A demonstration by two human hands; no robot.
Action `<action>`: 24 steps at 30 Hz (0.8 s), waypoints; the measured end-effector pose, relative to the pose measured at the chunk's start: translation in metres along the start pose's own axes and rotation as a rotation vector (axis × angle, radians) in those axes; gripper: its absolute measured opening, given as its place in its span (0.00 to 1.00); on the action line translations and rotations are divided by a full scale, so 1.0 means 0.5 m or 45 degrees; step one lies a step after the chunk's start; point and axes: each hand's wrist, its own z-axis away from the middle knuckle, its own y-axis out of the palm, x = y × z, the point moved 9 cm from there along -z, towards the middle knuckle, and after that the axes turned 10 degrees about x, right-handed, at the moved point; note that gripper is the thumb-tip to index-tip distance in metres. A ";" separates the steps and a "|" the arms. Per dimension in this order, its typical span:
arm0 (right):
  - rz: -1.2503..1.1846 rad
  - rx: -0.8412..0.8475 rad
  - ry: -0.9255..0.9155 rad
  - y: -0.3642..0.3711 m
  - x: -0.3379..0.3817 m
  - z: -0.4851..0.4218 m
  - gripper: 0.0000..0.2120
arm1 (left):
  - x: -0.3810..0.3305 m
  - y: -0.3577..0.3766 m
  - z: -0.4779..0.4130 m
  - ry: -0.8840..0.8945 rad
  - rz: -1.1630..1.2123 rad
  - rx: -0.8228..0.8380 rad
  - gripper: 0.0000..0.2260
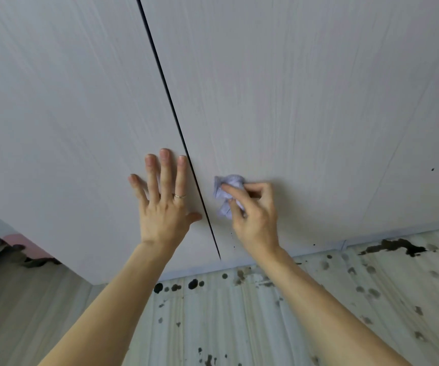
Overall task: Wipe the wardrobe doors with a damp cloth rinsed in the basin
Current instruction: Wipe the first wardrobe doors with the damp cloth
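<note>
Cloth (pixel 229 182), crumpled lilac, pinched by right hand (pixel 255 215) on woodgrain door (pixel 305 101); left hand (pixel 164 210) splayed flat.

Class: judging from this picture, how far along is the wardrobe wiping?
Done: nothing shows clearly; no wiped patch stands out. In hand: the right hand grips the bunched cloth against the right door, and the left hand lies flat on the left door. Left: dark specks on the right door.

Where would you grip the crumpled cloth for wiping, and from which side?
Pinch the bunched middle of the cloth, coming from its lower right as the right hand does; the wad lies against the wardrobe door, leaving only its outer face free.
</note>
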 end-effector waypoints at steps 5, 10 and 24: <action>0.027 0.500 0.528 0.110 -0.168 0.168 0.08 | -0.004 -0.011 0.018 0.014 0.007 -0.032 0.65; -0.063 0.150 0.115 0.052 -0.047 0.047 0.18 | 0.031 0.005 0.061 -0.012 -0.042 -0.123 0.52; 0.179 0.619 0.369 0.144 -0.156 0.177 0.07 | -0.022 0.084 0.119 -0.071 0.015 -0.039 0.55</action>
